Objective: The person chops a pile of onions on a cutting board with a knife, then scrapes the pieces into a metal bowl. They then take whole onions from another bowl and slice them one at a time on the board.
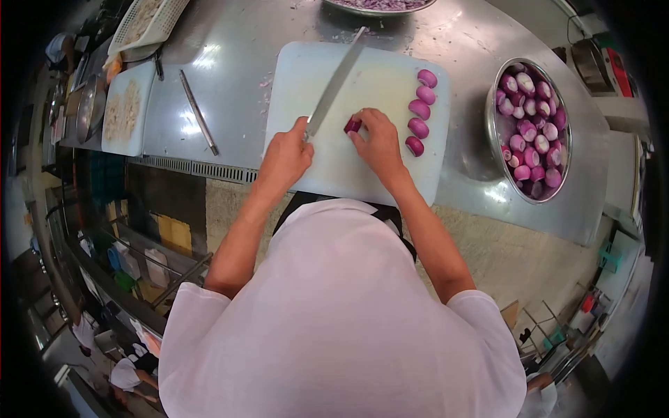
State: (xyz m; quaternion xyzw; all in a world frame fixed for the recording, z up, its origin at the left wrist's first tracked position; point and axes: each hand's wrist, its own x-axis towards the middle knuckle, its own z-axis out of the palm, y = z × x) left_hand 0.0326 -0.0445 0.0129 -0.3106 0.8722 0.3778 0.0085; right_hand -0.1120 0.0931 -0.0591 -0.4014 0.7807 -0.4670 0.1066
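My left hand (284, 159) is wrapped round the handle of a long kitchen knife (336, 83), whose blade points up and to the right over the white cutting board (306, 63). With fingers and thumb, my right hand (377, 139) grips a red onion piece (352, 126) near the middle of the board. My fingers partly cover this piece. Along the board's right side, several peeled red onion pieces (419, 109) lie in a column, apart from my hand.
A steel bowl of peeled red onions (487, 111) stands at the right. At the back is a bowl of chopped onion (380, 12). On the left lie a metal rod (198, 111), a second board (146, 111) with pale chopped bits, and a white basket (164, 28). Other people are far left.
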